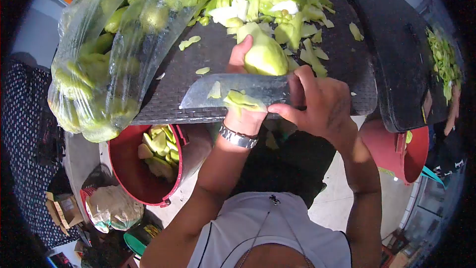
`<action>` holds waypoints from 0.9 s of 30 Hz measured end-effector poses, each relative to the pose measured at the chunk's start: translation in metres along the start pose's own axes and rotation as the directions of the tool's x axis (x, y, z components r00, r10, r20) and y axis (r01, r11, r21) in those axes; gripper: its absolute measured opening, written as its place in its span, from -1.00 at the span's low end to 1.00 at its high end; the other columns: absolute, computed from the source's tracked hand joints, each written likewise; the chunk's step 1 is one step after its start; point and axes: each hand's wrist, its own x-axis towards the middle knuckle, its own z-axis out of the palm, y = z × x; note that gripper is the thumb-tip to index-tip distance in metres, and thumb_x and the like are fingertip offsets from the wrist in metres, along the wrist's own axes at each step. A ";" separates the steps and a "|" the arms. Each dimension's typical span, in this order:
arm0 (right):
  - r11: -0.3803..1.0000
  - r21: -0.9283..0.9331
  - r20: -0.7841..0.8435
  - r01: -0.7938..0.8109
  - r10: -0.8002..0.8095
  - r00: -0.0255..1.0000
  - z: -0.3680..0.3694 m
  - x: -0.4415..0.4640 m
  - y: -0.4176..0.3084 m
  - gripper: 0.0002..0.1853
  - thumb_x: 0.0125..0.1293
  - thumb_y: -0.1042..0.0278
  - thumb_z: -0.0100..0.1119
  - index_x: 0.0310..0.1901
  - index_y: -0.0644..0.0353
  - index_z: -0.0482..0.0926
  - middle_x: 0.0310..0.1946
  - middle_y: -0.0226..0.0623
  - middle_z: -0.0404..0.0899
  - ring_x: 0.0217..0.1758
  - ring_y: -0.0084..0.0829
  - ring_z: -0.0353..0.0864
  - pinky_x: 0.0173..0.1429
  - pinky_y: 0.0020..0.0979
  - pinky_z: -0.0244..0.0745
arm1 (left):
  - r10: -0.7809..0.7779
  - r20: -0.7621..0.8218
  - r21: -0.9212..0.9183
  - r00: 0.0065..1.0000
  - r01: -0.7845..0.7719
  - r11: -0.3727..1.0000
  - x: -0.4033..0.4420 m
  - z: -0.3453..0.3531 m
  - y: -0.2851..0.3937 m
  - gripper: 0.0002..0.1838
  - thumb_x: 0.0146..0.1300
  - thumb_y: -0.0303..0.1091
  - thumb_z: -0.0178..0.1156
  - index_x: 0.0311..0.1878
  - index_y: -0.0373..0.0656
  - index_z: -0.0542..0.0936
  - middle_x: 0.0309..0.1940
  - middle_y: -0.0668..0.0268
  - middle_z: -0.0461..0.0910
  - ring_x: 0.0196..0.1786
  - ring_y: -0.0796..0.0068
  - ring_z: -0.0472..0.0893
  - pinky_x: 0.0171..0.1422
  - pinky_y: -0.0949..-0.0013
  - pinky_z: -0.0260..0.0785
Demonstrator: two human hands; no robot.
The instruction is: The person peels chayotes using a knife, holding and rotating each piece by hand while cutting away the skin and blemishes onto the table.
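My left hand (pixel 246 121) grips a pale green, peeled-looking fruit (pixel 267 55) at the table's edge, its thumb on the fruit's left side. A silver watch (pixel 238 137) circles that wrist. In my right hand (pixel 322 100) is the handle of a broad knife (pixel 201 93), its blade pointing left across my left hand and hiding part of it. Cut green slices (pixel 244 100) cling to the blade. Beyond the fruit lies a heap of green and white peelings (pixel 277 7). I cannot tell the fruit's exact kind.
The dark woven tabletop (pixel 171 82) carries a clear plastic bag (pixel 99 77) of green fruit at left. Below stand a red bucket (pixel 116 168) holding pale green pieces and another red bucket (pixel 416 161). Another person's hand (pixel 452 111) is at far right beside shredded green peelings (pixel 441 59).
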 end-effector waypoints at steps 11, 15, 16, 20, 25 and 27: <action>0.992 0.115 0.125 -0.060 0.045 0.991 -0.006 0.001 0.002 -0.42 0.25 -0.27 0.41 -0.20 0.13 0.45 -0.61 -0.43 0.53 -0.57 -0.29 0.66 -0.43 -0.27 0.51 | 0.005 0.131 -0.055 0.991 0.003 0.998 0.005 -0.010 -0.001 -0.56 0.45 0.01 0.19 0.17 -0.14 0.61 -0.06 0.21 0.75 -0.05 0.30 0.74 0.09 0.19 0.62; 0.996 0.077 0.055 -0.039 0.035 0.998 0.001 0.004 0.015 -0.42 0.27 -0.27 0.38 -0.19 0.14 0.45 -0.66 -0.39 0.49 -0.59 -0.23 0.63 -0.46 -0.23 0.47 | 0.142 -0.022 0.047 0.990 -0.141 0.989 -0.001 -0.004 -0.007 -0.58 0.45 -0.02 0.18 0.16 -0.13 0.59 -0.08 0.22 0.73 -0.05 0.28 0.74 0.02 0.19 0.63; 0.994 0.085 0.070 -0.074 0.068 0.995 0.003 0.004 0.022 -0.43 0.28 -0.26 0.38 -0.18 0.14 0.45 -0.66 -0.37 0.49 -0.59 -0.21 0.63 -0.46 -0.22 0.47 | 0.160 -0.083 0.075 0.984 -0.154 0.985 0.000 -0.008 -0.007 -0.58 0.46 -0.02 0.16 0.17 -0.12 0.58 -0.08 0.22 0.73 -0.05 0.27 0.74 -0.02 0.14 0.64; 0.922 0.154 0.095 -0.356 0.345 0.934 0.003 0.003 0.047 -0.40 0.28 -0.37 0.32 -0.20 0.11 0.49 -0.59 -0.28 0.60 -0.53 -0.07 0.70 -0.41 -0.10 0.56 | 0.050 -0.010 0.163 0.999 -0.048 0.986 -0.014 -0.011 0.006 -0.54 0.51 0.04 0.01 0.23 -0.08 0.54 0.01 0.22 0.70 0.00 0.16 0.73 -0.16 -0.26 0.63; 0.958 0.219 0.113 -0.185 0.164 0.980 -0.004 -0.001 0.010 -0.45 0.33 -0.26 0.33 -0.17 0.14 0.48 -0.61 -0.28 0.56 -0.54 -0.14 0.69 -0.43 -0.16 0.51 | 0.034 0.030 0.023 0.999 -0.035 0.999 -0.006 -0.004 0.005 -0.44 0.46 0.06 0.12 0.32 -0.15 0.54 0.05 0.18 0.72 0.08 0.21 0.72 0.25 0.11 0.59; 0.974 0.185 0.128 -0.128 0.106 0.986 -0.006 -0.001 0.004 -0.46 0.33 -0.23 0.35 -0.16 0.16 0.47 -0.61 -0.29 0.54 -0.55 -0.17 0.68 -0.44 -0.20 0.49 | 0.058 0.079 -0.011 0.995 -0.057 0.998 -0.010 0.001 0.004 -0.48 0.45 0.02 0.14 0.29 -0.15 0.56 0.06 0.19 0.72 0.06 0.24 0.73 0.25 0.15 0.59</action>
